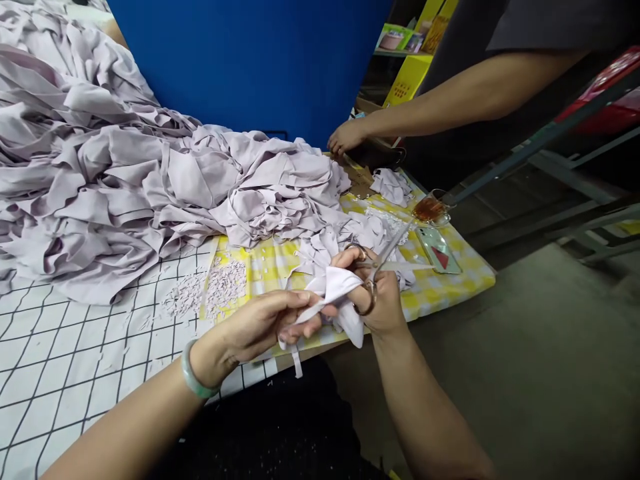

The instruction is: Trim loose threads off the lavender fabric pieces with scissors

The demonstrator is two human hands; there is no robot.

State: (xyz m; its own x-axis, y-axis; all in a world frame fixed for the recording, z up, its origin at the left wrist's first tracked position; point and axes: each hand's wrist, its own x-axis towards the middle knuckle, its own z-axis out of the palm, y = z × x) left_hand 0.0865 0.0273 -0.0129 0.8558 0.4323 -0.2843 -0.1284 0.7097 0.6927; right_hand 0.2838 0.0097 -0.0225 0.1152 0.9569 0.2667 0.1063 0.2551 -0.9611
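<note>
A small piece of pale lilac fabric [340, 285] with a narrow strap is stretched between my two hands. My left hand [267, 320], below a jade-green bangle, pinches the strap with thumb and fingers. Around the handles of a pair of scissors [383, 257] my right hand [383, 300] is closed, and its fingers also touch the fabric. The scissor blades point away to the right, spread apart. More lilac cloth pieces [325, 247] lie just beyond my hands on the yellow checked cloth [450, 293].
A large heap of lilac fabric [115, 167] covers the table's left and back. Tiny clippings [220, 290] lie near the front. To the right are a phone [439, 250] and a glass of brown drink [431, 208]. Another person's arm [450, 93] reaches in beside a blue panel [250, 67].
</note>
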